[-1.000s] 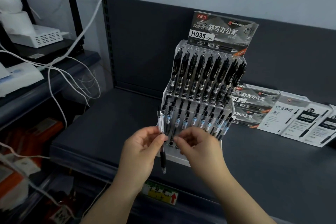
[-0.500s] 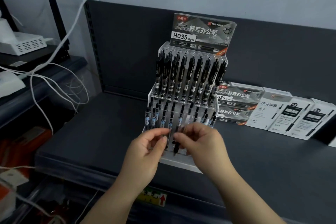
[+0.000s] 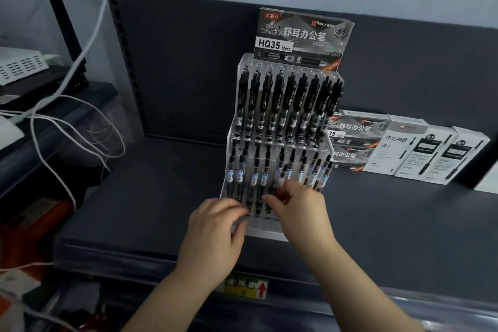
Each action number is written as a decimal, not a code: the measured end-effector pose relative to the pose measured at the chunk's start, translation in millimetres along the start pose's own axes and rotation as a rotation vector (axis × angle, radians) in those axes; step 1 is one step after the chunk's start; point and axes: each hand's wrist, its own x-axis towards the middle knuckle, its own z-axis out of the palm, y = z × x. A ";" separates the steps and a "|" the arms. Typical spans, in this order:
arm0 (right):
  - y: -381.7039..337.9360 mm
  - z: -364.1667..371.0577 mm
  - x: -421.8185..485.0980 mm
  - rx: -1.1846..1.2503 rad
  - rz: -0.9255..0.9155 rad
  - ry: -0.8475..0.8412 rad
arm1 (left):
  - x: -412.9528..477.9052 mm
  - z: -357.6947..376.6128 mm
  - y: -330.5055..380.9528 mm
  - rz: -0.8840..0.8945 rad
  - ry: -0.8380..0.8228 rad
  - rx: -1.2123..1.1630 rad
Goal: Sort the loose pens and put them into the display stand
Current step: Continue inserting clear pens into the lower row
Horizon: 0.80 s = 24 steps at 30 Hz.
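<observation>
Dark shelf [image 3: 134,210] is carrying everything. Clear display stand [image 3: 265,233] is standing mid-shelf, with a pen box [image 3: 301,38] sitting on top of it. More boxes [image 3: 404,151] are lying just right of the stand, along the back panel. White cables [image 3: 89,43] are hanging at far left. Both hands are working at the stand's front, close together but not touching. Left hand [image 3: 215,229] is curling its fingers at the front-left corner; can't tell if it's gripping anything. Right hand [image 3: 299,210] is pinching one pen [image 3: 280,178], which is tilting in the lower tier. Upper-row pens [image 3: 285,105] and lower-row pens [image 3: 254,175] are standing in their holes.
</observation>
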 end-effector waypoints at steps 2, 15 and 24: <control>-0.6 0.8 0.0 -0.028 -0.011 -0.002 | -0.4 -1.2 -4.7 0.039 -0.009 0.026; -5.9 4.7 -1.6 -0.098 0.072 0.035 | -1.0 -4.4 -19.3 0.135 -0.095 0.006; -15.6 -5.8 12.4 -0.370 0.092 -0.139 | 0.6 -4.5 -22.3 0.158 -0.087 -0.013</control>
